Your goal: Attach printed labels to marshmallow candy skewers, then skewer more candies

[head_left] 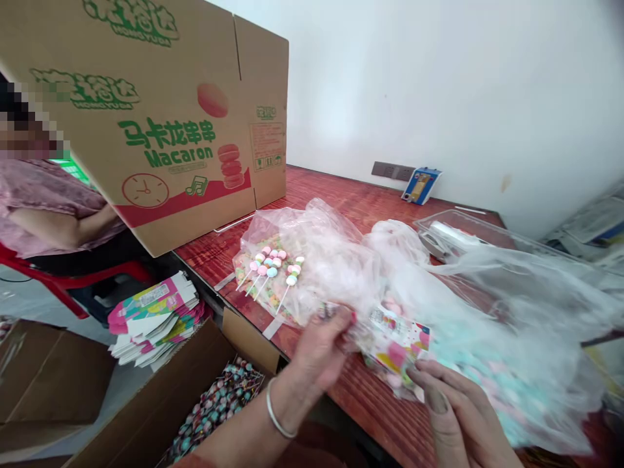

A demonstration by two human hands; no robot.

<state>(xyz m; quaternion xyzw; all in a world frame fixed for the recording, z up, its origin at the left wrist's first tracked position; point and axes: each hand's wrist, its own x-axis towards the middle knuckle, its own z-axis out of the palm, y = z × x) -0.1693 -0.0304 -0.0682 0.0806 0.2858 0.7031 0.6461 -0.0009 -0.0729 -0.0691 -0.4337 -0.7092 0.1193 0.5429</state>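
Observation:
My left hand (319, 354), with a silver bangle on the wrist, pinches the left end of a small colourful printed packet (397, 341) over the red wooden table (341, 195). My right hand (451, 406) grips the packet's lower right edge with curled fingers. Just behind the packet lie several pastel macaron lollipops on white sticks (273, 270), resting on a clear plastic bag (316, 253). More pale candy shows through a large crumpled clear bag (511, 338) to the right.
A big "Macaron" cardboard carton (160, 117) stands at the table's left edge. Below it are a stack of flat printed boxes (156, 318) and an open carton of wrapped lollipops (214, 406). A clear tray (463, 237) sits at the back. Another person in pink (53, 208) sits at left.

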